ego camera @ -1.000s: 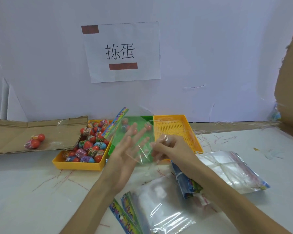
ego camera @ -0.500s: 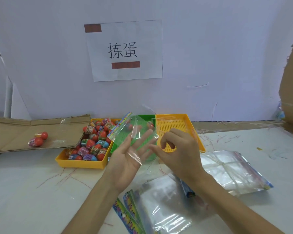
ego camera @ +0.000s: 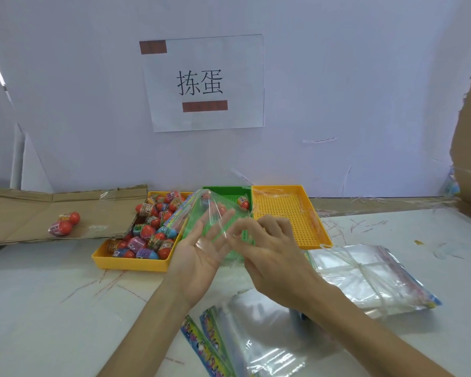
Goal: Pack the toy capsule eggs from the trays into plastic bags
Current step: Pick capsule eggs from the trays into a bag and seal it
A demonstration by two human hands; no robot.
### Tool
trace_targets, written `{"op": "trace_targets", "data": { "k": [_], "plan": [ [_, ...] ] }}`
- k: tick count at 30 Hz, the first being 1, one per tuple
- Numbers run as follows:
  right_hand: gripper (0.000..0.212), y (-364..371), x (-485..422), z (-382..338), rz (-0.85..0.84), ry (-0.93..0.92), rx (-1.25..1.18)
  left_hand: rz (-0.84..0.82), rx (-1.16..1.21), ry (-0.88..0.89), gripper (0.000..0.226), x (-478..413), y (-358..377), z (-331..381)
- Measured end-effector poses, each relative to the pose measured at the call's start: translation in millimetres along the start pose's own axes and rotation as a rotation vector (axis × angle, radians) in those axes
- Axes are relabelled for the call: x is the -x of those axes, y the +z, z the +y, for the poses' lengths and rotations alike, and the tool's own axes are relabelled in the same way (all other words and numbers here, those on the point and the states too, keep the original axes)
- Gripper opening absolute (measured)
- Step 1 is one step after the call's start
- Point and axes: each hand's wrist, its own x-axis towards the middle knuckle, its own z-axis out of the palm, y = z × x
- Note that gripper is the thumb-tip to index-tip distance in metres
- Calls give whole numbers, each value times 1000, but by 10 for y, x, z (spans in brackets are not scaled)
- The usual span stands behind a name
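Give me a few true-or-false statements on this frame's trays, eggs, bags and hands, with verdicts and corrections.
1. The left yellow tray holds many capsule eggs. True.
2. The right yellow tray is full of eggs. False: only its perforated floor shows, with no eggs.
3. The right hand pinches a clear plastic bag lying over the flat left hand. True.
4. The cardboard at far left carries five eggs. False: two eggs lie on it.
5. The tied bundle of bags lies left of the trays. False: it lies to their right, beside the right arm.
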Motion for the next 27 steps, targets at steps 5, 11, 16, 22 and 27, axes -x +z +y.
{"op": "trace_targets", "data": {
  "k": [5, 11, 16, 22, 27],
  "plan": [
    [50, -24, 2, -44, -201, 8, 15, 33, -17, 47, 42, -11, -19, 20],
    [73, -35, -27, -81, -383, 67, 38, 56, -65, 56, 41, -34, -35, 61],
    [74, 12, -9, -82, -390, 13, -2, 25, -212, 34, 38, -21, -35, 31],
    [78, 37, 0, -64, -425, 57, -5, -54, -290, -37, 36, 17, 0, -82],
    [70, 38, -25, -44, -410, 92, -32, -60, -408, -68, 37, 35, 20, -96]
  ]
}}
